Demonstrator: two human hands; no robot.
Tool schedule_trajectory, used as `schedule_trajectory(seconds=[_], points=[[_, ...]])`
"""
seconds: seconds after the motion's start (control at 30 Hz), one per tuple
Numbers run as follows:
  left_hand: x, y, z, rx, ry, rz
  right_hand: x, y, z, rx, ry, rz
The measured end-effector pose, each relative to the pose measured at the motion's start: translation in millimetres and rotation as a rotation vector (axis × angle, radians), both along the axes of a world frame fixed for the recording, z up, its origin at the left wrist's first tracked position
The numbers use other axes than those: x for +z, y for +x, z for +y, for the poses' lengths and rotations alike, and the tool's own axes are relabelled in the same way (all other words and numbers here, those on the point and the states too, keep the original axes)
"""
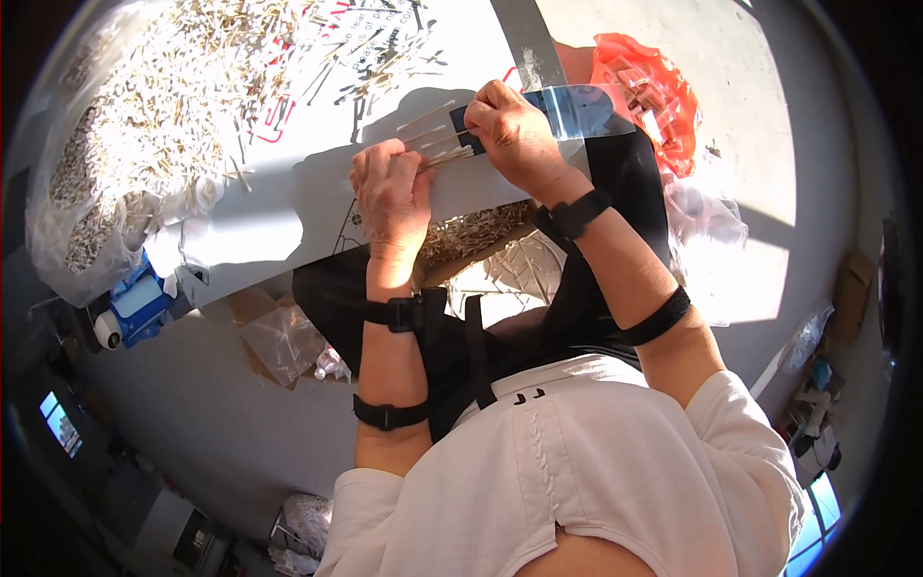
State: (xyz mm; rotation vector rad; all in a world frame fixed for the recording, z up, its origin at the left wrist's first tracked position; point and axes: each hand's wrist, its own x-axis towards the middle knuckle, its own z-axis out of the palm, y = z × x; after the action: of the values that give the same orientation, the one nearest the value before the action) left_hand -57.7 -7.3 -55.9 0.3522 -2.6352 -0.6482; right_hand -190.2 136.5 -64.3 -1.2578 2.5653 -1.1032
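Note:
Both my hands are close together over the front edge of a white board (250, 231). My left hand (389, 188) is closed around the near ends of a few thin white-tipped sticks, which look like cotton swabs (448, 156). Their tips point right, toward a clear plastic packet (577, 108) with a dark blue end. My right hand (514, 130) pinches this packet near the blue end, its fingers closed. The packet's clear part stretches out to the right past my knuckles. My fingers partly hide where sticks and packet meet.
A big heap of loose swabs (173, 106) spills from a clear bag at the far left. An orange-red bag (654, 96) of small packets stands on the right. Below the board, a box (452, 236) holds more sticks. A blue-and-white package (139, 303) sits at the board's left corner.

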Motion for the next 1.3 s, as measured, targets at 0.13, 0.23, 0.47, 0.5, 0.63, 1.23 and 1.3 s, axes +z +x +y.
schedule_trajectory(seconds=[0.13,0.23,0.47,0.5,0.63,1.23,1.3], points=[[-1.9,-1.7,3.8,-0.015,-0.017,0.036,-4.4,-10.7,-12.6,0.118,0.034,0.17],[-2.7,-3.1,2.8,-0.025,-0.046,0.036,-8.0,-10.3,-17.6,0.106,-0.043,0.184],[2.6,3.1,-11.8,0.08,-0.038,-0.007,-5.2,2.7,-7.4,-0.019,-0.165,-0.139],[2.6,4.3,-12.3,0.078,-0.027,-0.038,-5.5,6.3,-6.8,-0.092,-0.287,-0.255],[-1.9,0.9,4.7,0.171,0.147,0.066,-10.8,13.2,-11.7,-0.18,-0.622,-0.48],[-18.4,-31.2,20.8,0.218,0.747,0.477,-14.2,8.2,-9.3,-0.279,-0.924,-0.773],[-10.0,-18.4,12.9,0.119,0.272,0.154,-7.4,3.5,9.9,-0.144,-0.477,-0.483]])
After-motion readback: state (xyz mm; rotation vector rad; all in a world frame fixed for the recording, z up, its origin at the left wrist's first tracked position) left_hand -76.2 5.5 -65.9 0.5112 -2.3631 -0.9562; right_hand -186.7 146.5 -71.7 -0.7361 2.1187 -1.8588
